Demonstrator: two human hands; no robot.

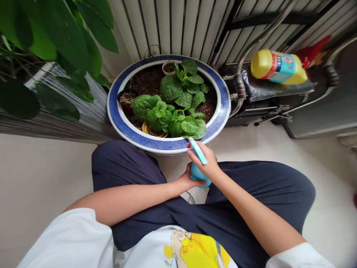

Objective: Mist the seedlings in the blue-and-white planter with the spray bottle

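Observation:
Between my knees I hold a light blue spray bottle (197, 178) with a pink nozzle tip. My right hand (208, 158) is wrapped round its neck and trigger head. Lower down, my left hand (185, 181) grips the bottle's body from the left side. The nozzle points away from me at the front rim of a big blue-and-white ceramic pot (224, 100). Green leafy plants (174, 111) grow in the pot's dark soil (149, 80), and some leaves look wet. The leaf nearest the nozzle hangs over the rim.
A small white cup of soil (169, 68) and a yellow ring-shaped dish (153, 132) sit inside the pot. Large leaves (64, 33) overhang at the left. On the right, a yellow bottle (279, 67) lies on a metal-framed cart (241, 85). A ribbed radiator (175, 26) stands behind.

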